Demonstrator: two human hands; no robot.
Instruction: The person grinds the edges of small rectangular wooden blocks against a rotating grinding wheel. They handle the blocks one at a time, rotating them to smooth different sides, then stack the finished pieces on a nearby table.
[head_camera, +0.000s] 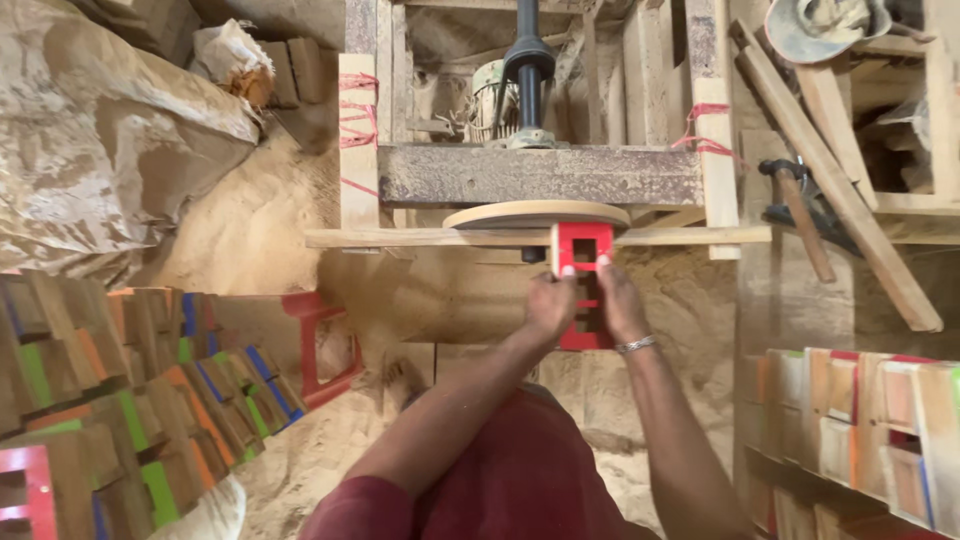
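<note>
- Nearest the camera: lap in dark red cloth, both forearms reaching forward over a sawdust-covered floor (300, 450).
- Left hand (549, 305): fingers clamped on the left edge of a red wooden block with square cut-outs (583, 285). Right hand (622, 305), metal bracelet (636, 345) at the wrist: fingers clamped on the right edge. Fingertips of both hands sit at the upper holes.
- Block position: held upright, its top end pressed against the edge of a flat round wooden disc (537, 214), just above a thin wooden rest rail (450, 238) that runs left to right.
- Judgement on technique: keep the block seated on the rail and square to the disc, with light, even pressure from both sides. The fingertips lie close to the disc rim; a grip lower on the block would look safer.
- Behind the disc: a worn timber crossbeam (540, 175), a dark vertical shaft (528, 70) with a motor partly hidden, and red cord lashings (358, 110) on the frame posts.
- Flanks: stacked painted wooden blocks at left (130, 400) and right (860, 420); a red stool (322, 345) at left; a hammer (795, 215) leaning at right.
- Cannot tell whether the disc is spinning.
</note>
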